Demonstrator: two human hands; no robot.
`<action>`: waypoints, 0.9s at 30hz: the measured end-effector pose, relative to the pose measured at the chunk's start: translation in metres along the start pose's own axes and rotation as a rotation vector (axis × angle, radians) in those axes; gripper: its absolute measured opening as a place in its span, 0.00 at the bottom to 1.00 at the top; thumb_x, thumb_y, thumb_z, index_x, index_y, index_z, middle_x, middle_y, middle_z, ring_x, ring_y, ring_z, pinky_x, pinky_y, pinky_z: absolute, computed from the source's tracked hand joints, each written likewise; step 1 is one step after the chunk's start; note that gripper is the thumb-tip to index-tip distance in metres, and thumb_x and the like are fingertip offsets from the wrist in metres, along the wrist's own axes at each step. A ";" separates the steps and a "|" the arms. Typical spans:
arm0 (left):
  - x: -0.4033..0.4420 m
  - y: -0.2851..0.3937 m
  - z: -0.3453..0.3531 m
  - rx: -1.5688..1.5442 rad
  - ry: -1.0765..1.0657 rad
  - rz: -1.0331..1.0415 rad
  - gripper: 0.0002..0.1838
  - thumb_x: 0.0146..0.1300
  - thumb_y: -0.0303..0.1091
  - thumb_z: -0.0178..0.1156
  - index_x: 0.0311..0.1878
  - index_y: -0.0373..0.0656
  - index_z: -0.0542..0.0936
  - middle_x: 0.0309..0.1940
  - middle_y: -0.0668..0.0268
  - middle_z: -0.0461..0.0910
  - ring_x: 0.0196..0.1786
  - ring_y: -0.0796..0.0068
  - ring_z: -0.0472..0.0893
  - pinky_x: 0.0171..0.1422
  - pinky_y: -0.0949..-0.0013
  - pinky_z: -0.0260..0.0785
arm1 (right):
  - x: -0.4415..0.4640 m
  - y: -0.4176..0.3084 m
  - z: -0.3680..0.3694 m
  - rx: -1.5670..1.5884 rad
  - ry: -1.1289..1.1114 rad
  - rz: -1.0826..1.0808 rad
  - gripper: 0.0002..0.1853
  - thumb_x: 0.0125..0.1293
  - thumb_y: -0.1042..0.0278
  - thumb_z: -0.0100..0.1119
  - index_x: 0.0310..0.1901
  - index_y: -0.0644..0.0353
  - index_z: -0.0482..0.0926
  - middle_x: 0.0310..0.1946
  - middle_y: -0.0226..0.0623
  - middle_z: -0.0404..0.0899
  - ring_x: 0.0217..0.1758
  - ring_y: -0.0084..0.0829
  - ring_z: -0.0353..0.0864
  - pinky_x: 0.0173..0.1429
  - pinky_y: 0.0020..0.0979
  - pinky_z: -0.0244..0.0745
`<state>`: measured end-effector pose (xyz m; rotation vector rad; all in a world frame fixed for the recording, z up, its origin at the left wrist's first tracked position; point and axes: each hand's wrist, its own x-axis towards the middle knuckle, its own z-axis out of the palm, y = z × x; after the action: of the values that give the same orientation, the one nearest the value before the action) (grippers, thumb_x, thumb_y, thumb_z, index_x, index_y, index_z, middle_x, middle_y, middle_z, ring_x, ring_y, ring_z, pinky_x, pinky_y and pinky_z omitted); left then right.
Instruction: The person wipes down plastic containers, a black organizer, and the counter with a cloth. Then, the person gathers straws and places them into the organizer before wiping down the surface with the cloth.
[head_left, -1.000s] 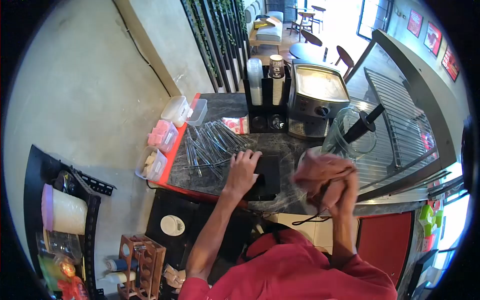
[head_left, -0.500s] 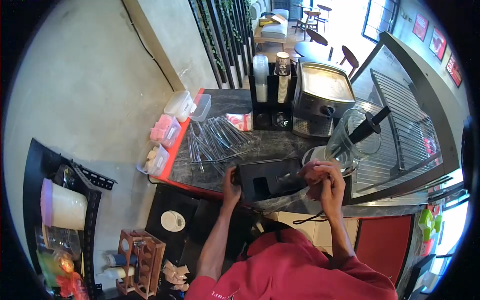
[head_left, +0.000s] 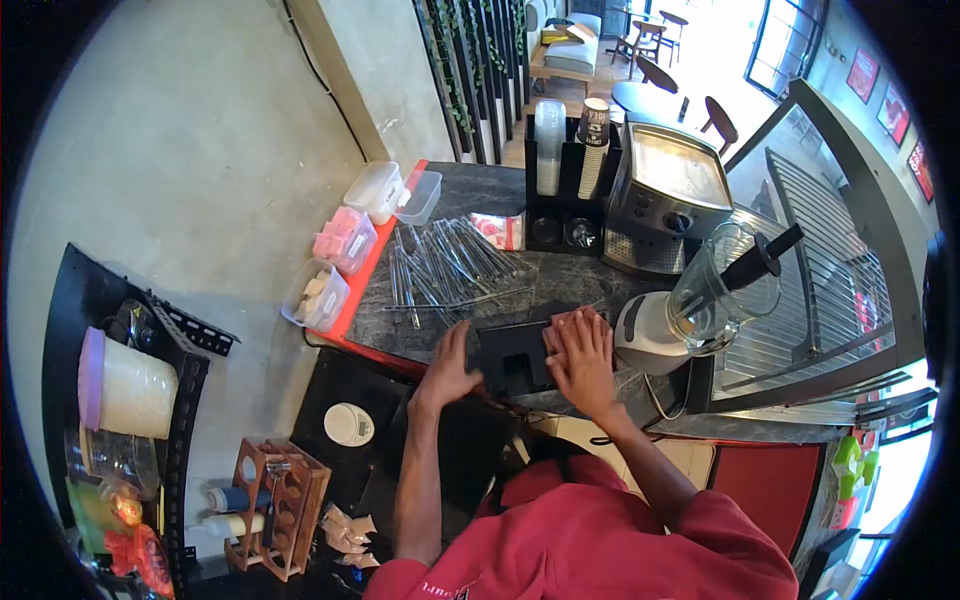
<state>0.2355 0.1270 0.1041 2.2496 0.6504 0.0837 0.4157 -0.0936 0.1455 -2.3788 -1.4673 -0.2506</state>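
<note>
A black box-like holder with a square opening lies on the dark counter in front of me. My right hand rests flat over its right part, fingers stretched out and covering that end. At its left end, my left hand is open, thumb apart from the fingers, close beside the holder; whether it touches cannot be made out. Just beyond lies a loose pile of long, thin, clear-wrapped sticks, apparently straws. A blender with a glass jug stands right of my right hand.
A black cup rack and a metal machine stand behind, with a glass display case at right. Plastic tubs line the counter's left edge. Lower left are a small scale and a wooden rack.
The holder has gone from tilted to lying flatter on the counter. My right hand went from closed fingers by its right end to flat on top. My left hand has come off its left end.
</note>
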 end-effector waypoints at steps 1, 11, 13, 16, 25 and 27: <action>-0.006 0.030 -0.007 0.150 0.062 0.093 0.60 0.45 0.43 0.75 0.77 0.41 0.46 0.75 0.48 0.50 0.77 0.47 0.50 0.80 0.51 0.43 | 0.000 -0.005 0.002 0.001 -0.005 -0.008 0.32 0.67 0.54 0.55 0.70 0.58 0.63 0.74 0.52 0.51 0.78 0.57 0.45 0.78 0.53 0.43; 0.018 0.040 0.036 0.253 0.232 0.285 0.63 0.44 0.54 0.73 0.74 0.31 0.47 0.69 0.48 0.59 0.75 0.51 0.55 0.81 0.45 0.33 | 0.016 -0.023 0.012 0.545 -0.104 -0.382 0.28 0.56 0.74 0.59 0.62 0.63 0.72 0.65 0.50 0.66 0.73 0.54 0.58 0.74 0.50 0.54; 0.020 0.037 0.045 0.128 0.331 0.367 0.56 0.47 0.49 0.72 0.73 0.31 0.52 0.64 0.48 0.65 0.71 0.50 0.61 0.80 0.44 0.36 | 0.026 -0.045 0.037 0.481 -0.032 -0.315 0.25 0.56 0.74 0.59 0.59 0.63 0.74 0.65 0.46 0.68 0.72 0.50 0.61 0.75 0.49 0.54; 0.021 0.034 0.045 0.175 0.359 0.332 0.54 0.49 0.47 0.70 0.72 0.31 0.53 0.62 0.48 0.67 0.70 0.49 0.63 0.79 0.44 0.38 | 0.033 -0.049 0.043 0.342 0.020 -0.280 0.23 0.58 0.72 0.56 0.57 0.61 0.76 0.64 0.45 0.69 0.72 0.49 0.62 0.75 0.49 0.55; 0.022 0.050 0.052 0.283 0.391 0.192 0.47 0.51 0.42 0.70 0.70 0.29 0.58 0.58 0.48 0.69 0.67 0.52 0.65 0.80 0.47 0.39 | -0.008 0.019 0.004 0.143 -0.063 -0.044 0.31 0.55 0.81 0.53 0.64 0.59 0.71 0.67 0.47 0.66 0.73 0.52 0.59 0.74 0.47 0.58; 0.021 0.054 0.050 0.318 0.384 0.154 0.47 0.51 0.42 0.70 0.69 0.28 0.58 0.58 0.49 0.69 0.67 0.53 0.64 0.81 0.47 0.38 | -0.029 -0.005 -0.020 0.144 -0.097 -0.064 0.32 0.54 0.83 0.53 0.64 0.59 0.71 0.66 0.50 0.66 0.73 0.51 0.60 0.73 0.45 0.59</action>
<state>0.2896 0.0728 0.1045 2.6176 0.7292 0.5325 0.3980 -0.1231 0.1554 -2.2605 -1.5509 -0.0429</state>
